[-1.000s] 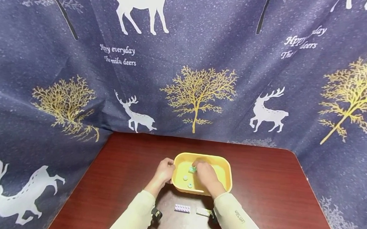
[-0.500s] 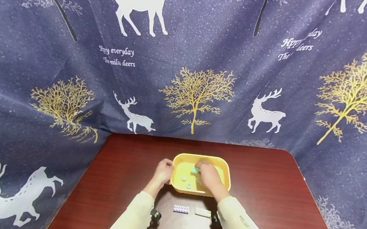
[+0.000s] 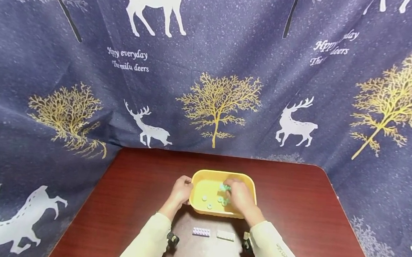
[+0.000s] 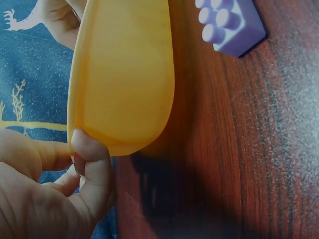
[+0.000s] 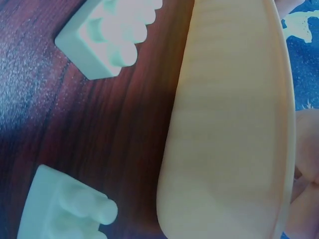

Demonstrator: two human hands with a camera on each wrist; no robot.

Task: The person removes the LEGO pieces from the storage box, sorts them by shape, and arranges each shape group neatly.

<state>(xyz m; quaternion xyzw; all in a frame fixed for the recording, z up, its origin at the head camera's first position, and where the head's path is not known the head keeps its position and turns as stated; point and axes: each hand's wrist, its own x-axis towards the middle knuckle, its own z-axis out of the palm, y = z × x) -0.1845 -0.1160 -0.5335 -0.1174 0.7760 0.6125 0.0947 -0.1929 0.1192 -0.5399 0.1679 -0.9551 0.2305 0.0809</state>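
Observation:
A yellow plastic bin (image 3: 222,214) stands on the table. My left hand (image 3: 182,189) grips its left rim; in the left wrist view the thumb (image 4: 89,144) lies against the outer wall. My right hand (image 3: 240,195) reaches into the bin, its fingertips at a green toy brick (image 3: 223,187) that they appear to pinch. Small round greenish pieces (image 3: 224,202) lie on the bin floor below these fingers. Two pale round pieces, one of them a ring (image 3: 209,206), lie farther left. In the right wrist view, the bin wall hides most of my right hand (image 5: 306,144).
In front of the bin lie a purple studded brick (image 3: 201,232) and a pale studded brick (image 3: 225,236). Another pale brick (image 5: 60,204) sits beside my right wrist. A dark blue deer-print cloth (image 3: 203,53) hangs behind the red-brown table (image 3: 293,204).
My right hand has moved to the right inside the bin, and the green brick has shifted with it. More round greenish pieces now show under the fingers. My left hand keeps its grip.

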